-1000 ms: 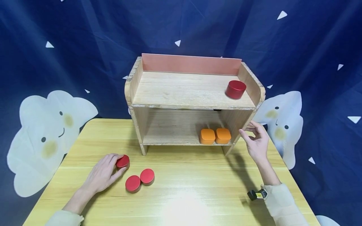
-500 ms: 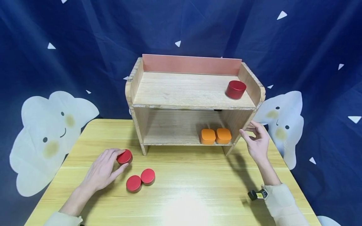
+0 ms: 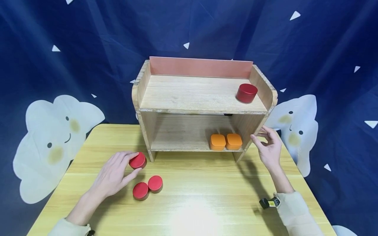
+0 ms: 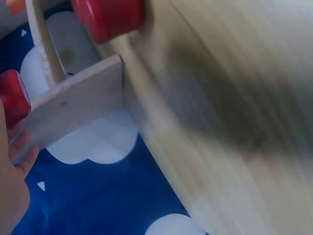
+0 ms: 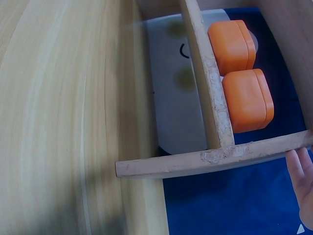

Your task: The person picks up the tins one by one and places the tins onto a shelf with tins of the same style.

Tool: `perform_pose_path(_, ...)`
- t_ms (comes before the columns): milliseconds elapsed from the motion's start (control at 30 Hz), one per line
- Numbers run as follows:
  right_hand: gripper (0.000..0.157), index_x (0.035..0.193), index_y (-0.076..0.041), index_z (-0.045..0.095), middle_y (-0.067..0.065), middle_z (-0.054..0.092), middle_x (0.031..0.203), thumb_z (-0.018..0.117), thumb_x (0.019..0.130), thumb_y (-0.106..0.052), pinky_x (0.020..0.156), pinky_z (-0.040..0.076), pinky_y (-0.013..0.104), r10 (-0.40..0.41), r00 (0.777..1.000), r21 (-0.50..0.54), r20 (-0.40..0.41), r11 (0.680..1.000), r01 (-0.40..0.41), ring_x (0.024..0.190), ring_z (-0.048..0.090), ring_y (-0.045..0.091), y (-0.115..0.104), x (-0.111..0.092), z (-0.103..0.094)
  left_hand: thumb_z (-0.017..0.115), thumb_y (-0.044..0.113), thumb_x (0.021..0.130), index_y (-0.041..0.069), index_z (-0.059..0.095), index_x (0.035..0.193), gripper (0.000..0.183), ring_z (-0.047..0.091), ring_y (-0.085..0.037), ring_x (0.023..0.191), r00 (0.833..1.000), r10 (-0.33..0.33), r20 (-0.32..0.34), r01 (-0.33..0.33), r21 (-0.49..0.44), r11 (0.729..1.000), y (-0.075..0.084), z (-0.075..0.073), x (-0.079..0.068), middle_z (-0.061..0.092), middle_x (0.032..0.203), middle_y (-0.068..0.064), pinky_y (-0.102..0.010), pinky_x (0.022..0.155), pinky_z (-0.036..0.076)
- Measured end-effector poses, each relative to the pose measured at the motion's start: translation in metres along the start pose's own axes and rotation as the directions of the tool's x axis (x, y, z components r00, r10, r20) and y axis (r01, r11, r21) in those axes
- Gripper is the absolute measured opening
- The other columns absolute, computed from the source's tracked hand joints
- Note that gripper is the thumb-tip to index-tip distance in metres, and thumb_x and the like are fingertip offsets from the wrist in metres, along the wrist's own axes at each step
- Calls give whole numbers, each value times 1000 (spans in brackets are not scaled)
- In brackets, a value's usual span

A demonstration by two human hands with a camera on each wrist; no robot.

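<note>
My left hand (image 3: 112, 173) grips a round red tin (image 3: 138, 161) between thumb and fingers, left of the shelf's front leg. In the left wrist view the held tin (image 4: 13, 98) is at the left edge, partly cut off. Two more red tins (image 3: 140, 191) stand side by side on the table, just in front of that hand. My right hand (image 3: 270, 149) touches the outer side of the small wooden shelf (image 3: 189, 111), thumb by its front edge. The right wrist view has its fingertips (image 5: 293, 164) against the side panel (image 5: 181, 161).
Another red tin (image 3: 246, 93) stands at the right of the top board. Below it, two orange square boxes (image 3: 218, 142) sit side by side on the lower board. The yellow wooden table (image 3: 189, 183) reaches back to a blue curtain (image 3: 97, 39).
My left hand has brought the red tin rightward and away from me, toward the shelf's left leg. My right hand stays at the shelf's side.
</note>
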State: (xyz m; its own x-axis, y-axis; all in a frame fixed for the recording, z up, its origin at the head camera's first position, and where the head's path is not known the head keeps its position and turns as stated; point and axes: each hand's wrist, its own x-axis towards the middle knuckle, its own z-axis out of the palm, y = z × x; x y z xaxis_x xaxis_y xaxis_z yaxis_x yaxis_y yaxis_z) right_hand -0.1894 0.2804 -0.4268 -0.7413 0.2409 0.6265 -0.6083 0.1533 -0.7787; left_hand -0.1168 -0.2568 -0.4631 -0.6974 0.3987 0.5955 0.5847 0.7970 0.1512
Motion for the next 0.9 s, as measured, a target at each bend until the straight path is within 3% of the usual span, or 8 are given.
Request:
perform_pose_path(33,50,129,8,68,-10,71,113,69,83,26,62,57,9,-1,1000,0,1,1000,1,88,73,-3,0,0,0,55,59,104,3,65,131,64,64,-30,113,1000,10,-3,-10,-1,1000,3,-1,3,69,124,-13,-45,97,51)
perform_pose_path(100,50,129,8,68,-9,71,113,69,83,26,62,57,9,1,1000,11,1,1000,-1,88,73,-2,0,0,0,42,65,106,3,65,131,71,64,-30,113,999,30,-11,-30,-9,1000,7,-1,7,69,124,-12,-43,98,50)
perform_pose_path(300,51,130,7,68,-10,72,112,70,83,25,62,56,9,9,1000,9,-2,1000,-9,88,73,-2,0,1,1,70,42,96,4,65,133,54,64,-29,116,996,87,-19,-88,-64,994,22,1,25,68,126,-12,-42,101,51)
perform_pose_path(400,50,130,6,68,-11,72,112,70,83,24,62,56,8,21,1000,-11,-8,1000,-21,88,72,-3,0,1,1,71,42,96,4,66,133,53,64,-29,116,994,108,-35,-110,-80,991,29,4,36,68,127,-12,-44,100,54)
perform_pose_path(700,49,129,5,69,-12,71,111,71,84,22,61,56,8,54,998,-30,-21,998,-55,87,72,-3,0,0,0,56,50,105,4,67,132,54,65,-29,114,978,182,-104,-194,-127,973,50,8,65,69,125,-12,-44,97,57)
perform_pose_path(900,49,129,6,68,-11,71,111,71,83,23,61,56,8,43,999,-21,-17,999,-43,88,72,-3,-1,0,1,57,49,104,5,66,132,53,65,-28,114,967,215,-140,-234,-140,962,63,8,84,69,126,-12,-43,96,57)
